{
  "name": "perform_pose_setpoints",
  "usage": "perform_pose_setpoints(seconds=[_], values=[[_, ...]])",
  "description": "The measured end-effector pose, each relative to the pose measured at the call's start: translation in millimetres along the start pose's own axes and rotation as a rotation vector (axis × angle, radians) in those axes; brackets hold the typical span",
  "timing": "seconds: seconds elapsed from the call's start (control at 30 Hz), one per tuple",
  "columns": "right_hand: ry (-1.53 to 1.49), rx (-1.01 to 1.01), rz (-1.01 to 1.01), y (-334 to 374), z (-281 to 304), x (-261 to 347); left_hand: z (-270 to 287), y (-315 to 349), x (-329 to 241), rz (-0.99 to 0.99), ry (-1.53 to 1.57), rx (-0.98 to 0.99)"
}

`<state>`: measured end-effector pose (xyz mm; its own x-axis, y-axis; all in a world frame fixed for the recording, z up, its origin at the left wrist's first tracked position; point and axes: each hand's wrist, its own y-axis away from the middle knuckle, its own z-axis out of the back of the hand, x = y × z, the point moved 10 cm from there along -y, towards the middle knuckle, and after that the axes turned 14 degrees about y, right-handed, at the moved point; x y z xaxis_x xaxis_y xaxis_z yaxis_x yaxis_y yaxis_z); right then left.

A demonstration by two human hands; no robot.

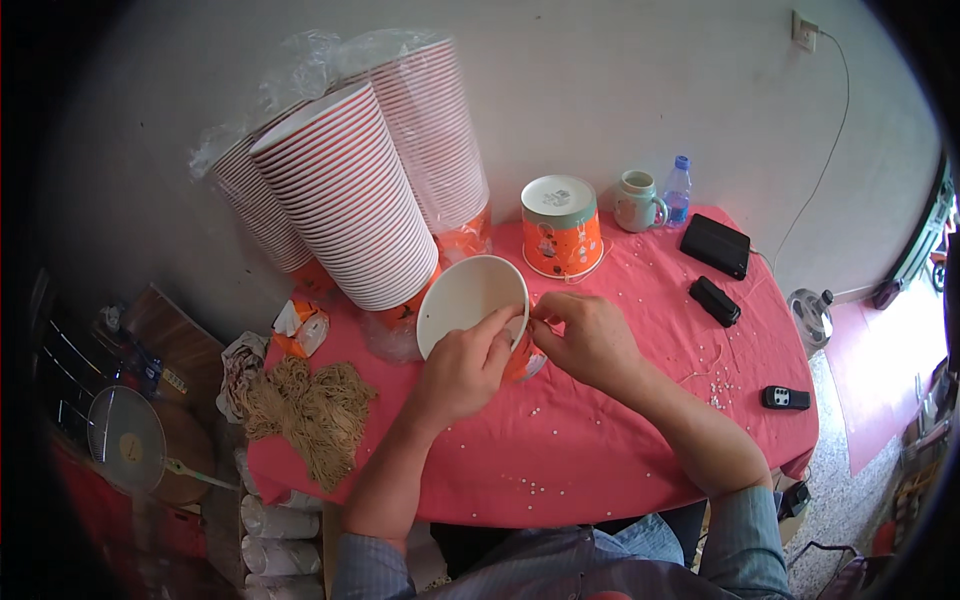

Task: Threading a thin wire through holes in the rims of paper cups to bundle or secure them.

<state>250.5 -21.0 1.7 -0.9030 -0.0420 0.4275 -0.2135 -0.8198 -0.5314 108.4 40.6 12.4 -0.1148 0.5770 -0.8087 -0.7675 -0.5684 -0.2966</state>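
A paper bucket (462, 298), white inside and orange outside, lies tilted at the middle of the table with its mouth toward me. My left hand (466, 364) grips its right rim, fingers inside the mouth. My right hand (588, 338) is closed in a pinch against the outside of that same rim; whatever is between its fingertips is too small or hidden to name. Behind them a second orange bucket (562, 245) stands upside down, a thin cord hanging at its side. A bundle of tan cords (315, 415) lies at the left.
Tall nested stacks of paper buckets (345, 205), partly in clear plastic, stand back left. A mug (637, 203), water bottle (677, 190), black pouch (715, 247), black case (714, 302) and remote (786, 398) sit right. Small white beads (720, 388) are scattered over the pink tablecloth (640, 450).
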Motion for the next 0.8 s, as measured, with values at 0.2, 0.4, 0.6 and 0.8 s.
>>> perform_pose_setpoints(seconds=[0.2, 0.4, 0.6, 0.8], values=[[0.033, 0.046, -0.031, 0, -3, -2, -3, -22, 10, -0.043, 0.072, 0.051], [0.052, 0.062, -0.045, -1, -4, -6, -2, -28, 2, -0.126, -0.085, -0.009], [0.028, 0.133, -0.096, -7, -5, -22, 14, -33, 10, -0.156, -0.158, -0.17], [-0.054, 0.189, -0.157, -16, 26, -39, 51, -37, 1, -0.126, 0.003, -0.313]])
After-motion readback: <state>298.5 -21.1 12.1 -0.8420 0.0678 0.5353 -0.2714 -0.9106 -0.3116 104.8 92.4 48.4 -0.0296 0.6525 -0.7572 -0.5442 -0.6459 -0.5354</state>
